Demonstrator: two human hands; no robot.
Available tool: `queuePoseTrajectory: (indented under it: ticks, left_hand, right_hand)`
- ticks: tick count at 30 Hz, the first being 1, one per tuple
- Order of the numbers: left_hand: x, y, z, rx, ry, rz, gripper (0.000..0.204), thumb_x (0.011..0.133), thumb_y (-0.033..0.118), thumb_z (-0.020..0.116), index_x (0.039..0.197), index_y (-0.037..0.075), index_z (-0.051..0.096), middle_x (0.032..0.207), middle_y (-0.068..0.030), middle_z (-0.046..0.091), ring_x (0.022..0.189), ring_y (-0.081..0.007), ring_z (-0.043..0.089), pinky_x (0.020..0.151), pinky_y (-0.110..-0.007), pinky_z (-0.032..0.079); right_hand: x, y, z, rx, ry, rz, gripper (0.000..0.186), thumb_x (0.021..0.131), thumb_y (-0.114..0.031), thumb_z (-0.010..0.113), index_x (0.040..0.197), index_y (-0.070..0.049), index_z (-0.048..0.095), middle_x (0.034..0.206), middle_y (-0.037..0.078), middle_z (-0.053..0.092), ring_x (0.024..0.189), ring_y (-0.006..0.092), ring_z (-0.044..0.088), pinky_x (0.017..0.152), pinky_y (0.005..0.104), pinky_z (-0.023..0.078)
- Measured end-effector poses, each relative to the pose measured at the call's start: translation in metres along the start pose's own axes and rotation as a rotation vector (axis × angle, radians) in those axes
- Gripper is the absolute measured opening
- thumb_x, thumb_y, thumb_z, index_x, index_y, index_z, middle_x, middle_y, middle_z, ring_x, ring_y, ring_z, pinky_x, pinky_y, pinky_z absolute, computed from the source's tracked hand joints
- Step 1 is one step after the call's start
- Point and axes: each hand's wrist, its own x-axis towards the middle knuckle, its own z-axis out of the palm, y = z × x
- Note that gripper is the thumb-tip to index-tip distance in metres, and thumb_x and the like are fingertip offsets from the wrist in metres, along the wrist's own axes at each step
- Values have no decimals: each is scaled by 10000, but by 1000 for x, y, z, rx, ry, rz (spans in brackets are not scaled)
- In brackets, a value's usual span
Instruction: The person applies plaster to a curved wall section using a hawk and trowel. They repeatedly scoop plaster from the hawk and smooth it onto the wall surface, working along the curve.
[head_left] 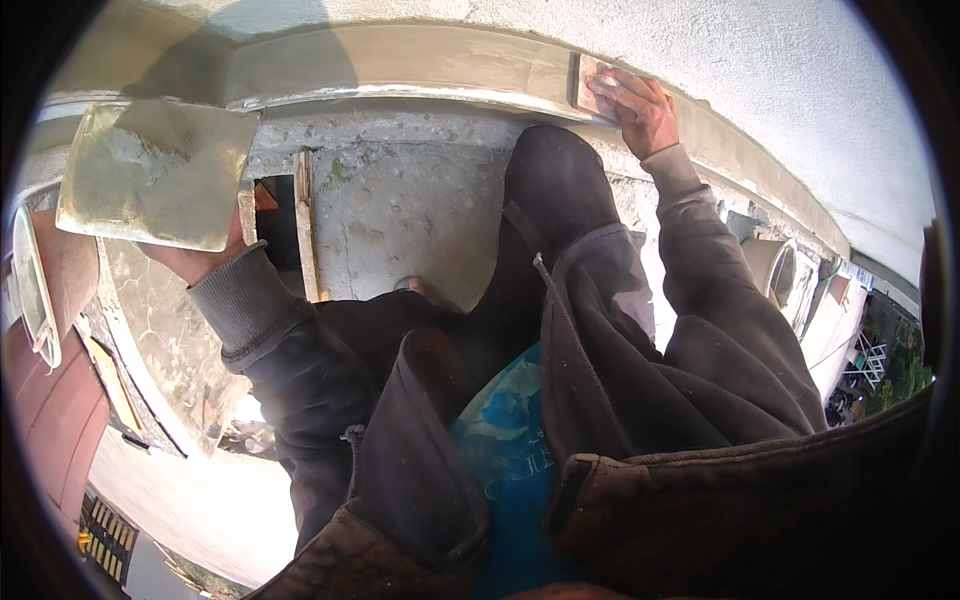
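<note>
My left hand (203,262) is under a square, pale hawk (160,175) and holds it up at the left. A small smear of grey mortar lies on the hawk's face. Most of my left fingers are hidden beneath the board. At the upper right, my right hand (645,112) is closed over a small rectangular float (588,88), reddish with a dark edge. The float is pressed flat against a long band of smooth grey-beige plaster (430,62) that runs along the foot of the white textured wall (780,70).
Rough concrete ground (410,220) lies below the band, with a wooden strip (305,225) beside a dark opening. My bent knee (560,185) is close to the wall. A pale bucket (770,268) stands at the right. Another round-rimmed container (38,285) is at the far left.
</note>
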Motion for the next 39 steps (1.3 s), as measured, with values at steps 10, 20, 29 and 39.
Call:
queuePoseTrajectory:
  ticks: [10, 20, 29, 39]
  left_hand:
    - [5, -5, 27, -43, -57, -30, 736, 824, 223, 803, 1434, 14, 446, 1422, -137, 559, 1279, -266, 570, 1066, -392, 473]
    - [8, -16, -12, 103, -99, -30, 762, 825, 251, 812, 1451, 39, 433, 1440, -133, 540, 1287, -271, 562, 1067, -387, 471]
    - [-4, 4, 2, 208, -3, 54, 730, 816, 228, 812, 1425, 31, 460, 1394, -146, 569, 1269, -281, 578, 1053, -408, 481]
    - [-11, 4, 6, 171, 185, 140, 663, 820, 255, 801, 1375, 21, 526, 1323, -137, 625, 1219, -287, 613, 1035, -406, 490]
  right_hand:
    - [204, -279, 105, -26, -33, -136, 335, 903, -198, 675, 1198, -346, 729, 1299, -77, 636, 1237, 147, 552, 972, 454, 425]
    - [1, 11, -3, -67, -13, -10, 333, 909, -236, 686, 1175, -429, 738, 1308, -120, 657, 1126, 202, 625, 952, 501, 530]
    - [171, -247, 102, 121, 20, -247, 269, 903, -175, 655, 1112, -301, 768, 1265, -94, 673, 1210, 162, 556, 960, 474, 403]
    - [81, -94, 37, -26, 58, -151, 347, 910, -166, 701, 1176, -382, 757, 1294, -100, 677, 1019, 169, 642, 855, 394, 529]
